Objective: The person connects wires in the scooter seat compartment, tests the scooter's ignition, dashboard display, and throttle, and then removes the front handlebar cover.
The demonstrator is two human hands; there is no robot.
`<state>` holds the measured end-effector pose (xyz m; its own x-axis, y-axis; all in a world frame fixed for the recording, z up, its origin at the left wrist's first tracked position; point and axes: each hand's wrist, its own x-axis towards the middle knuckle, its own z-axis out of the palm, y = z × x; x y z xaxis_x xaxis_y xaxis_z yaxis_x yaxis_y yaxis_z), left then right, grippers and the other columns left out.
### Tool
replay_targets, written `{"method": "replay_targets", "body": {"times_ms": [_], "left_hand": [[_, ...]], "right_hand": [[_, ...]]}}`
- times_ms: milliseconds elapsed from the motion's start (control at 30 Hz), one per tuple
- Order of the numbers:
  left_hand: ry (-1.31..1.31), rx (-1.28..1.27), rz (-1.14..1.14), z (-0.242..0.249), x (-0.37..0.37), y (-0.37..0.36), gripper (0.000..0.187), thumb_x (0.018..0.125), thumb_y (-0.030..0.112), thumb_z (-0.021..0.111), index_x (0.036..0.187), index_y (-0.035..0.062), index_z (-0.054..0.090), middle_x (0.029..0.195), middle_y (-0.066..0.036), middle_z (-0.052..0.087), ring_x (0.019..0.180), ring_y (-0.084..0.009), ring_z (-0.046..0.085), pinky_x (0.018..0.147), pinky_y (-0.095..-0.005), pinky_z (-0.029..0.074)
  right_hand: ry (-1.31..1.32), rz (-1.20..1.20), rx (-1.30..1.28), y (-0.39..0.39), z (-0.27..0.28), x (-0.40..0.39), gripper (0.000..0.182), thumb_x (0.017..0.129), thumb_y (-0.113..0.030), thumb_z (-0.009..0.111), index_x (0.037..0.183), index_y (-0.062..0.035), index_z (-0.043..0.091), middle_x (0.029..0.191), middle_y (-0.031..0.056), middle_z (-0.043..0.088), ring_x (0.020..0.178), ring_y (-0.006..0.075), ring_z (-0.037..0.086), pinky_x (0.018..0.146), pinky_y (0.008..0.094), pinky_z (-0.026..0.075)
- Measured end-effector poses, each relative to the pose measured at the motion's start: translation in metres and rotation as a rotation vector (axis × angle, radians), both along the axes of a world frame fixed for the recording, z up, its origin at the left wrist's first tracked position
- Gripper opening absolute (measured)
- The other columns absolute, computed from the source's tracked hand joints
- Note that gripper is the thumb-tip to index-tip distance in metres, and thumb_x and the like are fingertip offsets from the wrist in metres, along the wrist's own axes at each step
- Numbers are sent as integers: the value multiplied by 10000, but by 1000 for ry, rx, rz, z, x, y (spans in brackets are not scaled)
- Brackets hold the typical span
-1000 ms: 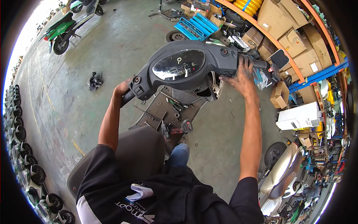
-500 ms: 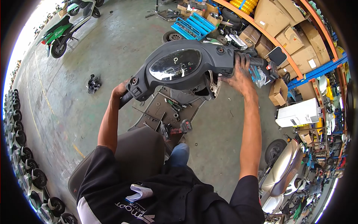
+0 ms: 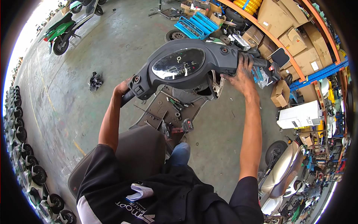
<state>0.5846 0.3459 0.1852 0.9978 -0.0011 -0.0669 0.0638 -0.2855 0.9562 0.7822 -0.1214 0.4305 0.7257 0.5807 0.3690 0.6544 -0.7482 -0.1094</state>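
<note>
A dark grey scooter handlebar cover (image 3: pixel 220 56) spans the upper middle of the head view. Its oval dashboard display (image 3: pixel 179 64) is lit with digits and symbols. My left hand (image 3: pixel 123 88) is closed around the left handlebar grip (image 3: pixel 128 98), its fingers mostly hidden behind the cover. At the other end, my right hand (image 3: pixel 242 76) grips the cover's right end, fingers over the top and thumb underneath, beside the right handlebar grip (image 3: pixel 260 62). Just left of that thumb, the cover's underside gapes, exposing a pale bracket (image 3: pixel 216 87).
On the scooter footboard (image 3: pixel 151 112) lie a cordless drill (image 3: pixel 166 130), pliers and several small parts. The seat (image 3: pixel 140 149) is below me. A blue toolbox (image 3: pixel 197 27) stands ahead; shelving with cardboard boxes (image 3: pixel 278 18) lines the right. A green scooter (image 3: pixel 61 31) is parked far left.
The whole view has shifted slightly, so handlebar, toolbox and floor items appear a little further right. Both hands keep the same hold.
</note>
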Motion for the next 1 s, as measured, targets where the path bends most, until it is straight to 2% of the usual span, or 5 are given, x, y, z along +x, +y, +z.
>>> {"method": "replay_targets", "body": {"times_ms": [467, 500, 567, 633, 1000], "left_hand": [[-22, -81, -151, 24, 6, -26, 459, 941, 289, 506, 1320, 29, 514, 1289, -99, 567, 1149, -174, 527, 1006, -327, 412], [-43, -33, -73, 29, -20, -17, 468, 945, 298, 498, 1332, 37, 498, 1306, -94, 551, 1162, -175, 515, 1014, -331, 401], [-58, -37, -32, 44, -15, -33, 485, 951, 317, 483, 1357, 51, 468, 1340, -82, 517, 1189, -176, 490, 1030, -338, 380], [-35, -82, 15, 58, -16, -39, 504, 958, 335, 468, 1382, 65, 438, 1374, -71, 483, 1216, -178, 465, 1046, -346, 358], [61, -201, -92, 38, 4, -37, 532, 990, 386, 410, 1457, 141, 343, 1402, 12, 435, 1202, -154, 430, 1031, -342, 332]], "right_hand": [[-63, 49, -9, -6, -11, 7, 908, 698, -349, 804, 1346, 66, 322, 1352, 232, 408, 1270, 420, 348, 1076, 486, 325], [328, 580, 61, 96, 14, 15, 875, 746, -420, 748, 1352, 60, 337, 1296, 257, 462, 1195, 407, 437, 1059, 484, 336], [-79, 165, -7, -28, -37, 37, 1216, 667, -734, 656, 1435, 101, 218, 1452, 347, 254, 1352, 544, 148, 1096, 615, 138], [-143, -5, -325, -31, -28, 37, 1044, 751, -536, 630, 1477, 54, 169, 1470, 315, 277, 1335, 477, 286, 1084, 538, 264], [-62, -113, -146, -19, -42, 39, 1235, 650, -684, 714, 1460, 72, 169, 1494, 332, 188, 1408, 480, 89, 1161, 526, 112]]}}
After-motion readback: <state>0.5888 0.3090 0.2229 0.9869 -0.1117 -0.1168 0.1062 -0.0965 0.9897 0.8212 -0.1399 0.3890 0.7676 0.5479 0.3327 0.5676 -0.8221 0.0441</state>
